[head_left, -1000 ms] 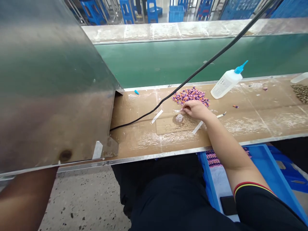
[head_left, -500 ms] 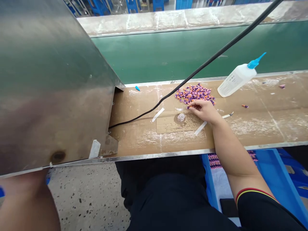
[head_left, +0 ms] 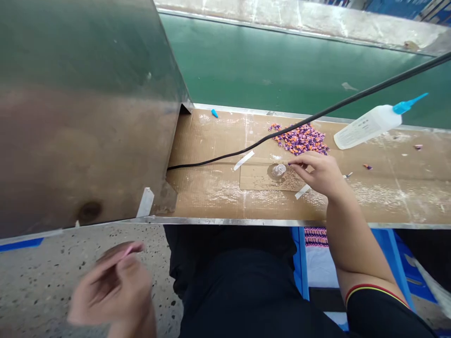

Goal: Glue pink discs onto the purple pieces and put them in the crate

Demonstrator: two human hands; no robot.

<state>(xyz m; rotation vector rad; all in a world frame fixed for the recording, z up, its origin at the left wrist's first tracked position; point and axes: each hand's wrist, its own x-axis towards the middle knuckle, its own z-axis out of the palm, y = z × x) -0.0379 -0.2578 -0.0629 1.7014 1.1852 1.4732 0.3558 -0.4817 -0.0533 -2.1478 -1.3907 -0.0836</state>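
Observation:
My right hand [head_left: 315, 173] pinches a small dark bead at its fingertips, just right of a clear plastic cap [head_left: 278, 170]. The cap stands on a cardboard sheet [head_left: 264, 178] on the brown cardboard-covered bench [head_left: 211, 188]. Behind them lies a loose pile of purple and orange beads [head_left: 301, 139]. A white glue bottle [head_left: 368, 126] with a blue nozzle lies further right. Below the bench edge, my blurred left hand [head_left: 112, 286] holds a thin pink strip [head_left: 133, 248] over the floor.
A steel panel [head_left: 81, 117] stands along the left of the bench. A black cable [head_left: 225, 157] crosses the bench. A green conveyor belt [head_left: 282, 70] runs behind it. Below sits a blue crate [head_left: 301, 263] holding striped bead strips [head_left: 316, 237].
My left hand has come up into view over the floor, holding the pink strip. My view has tilted and shifted, so the bench appears lower and turned. My right hand remains beside the cap.

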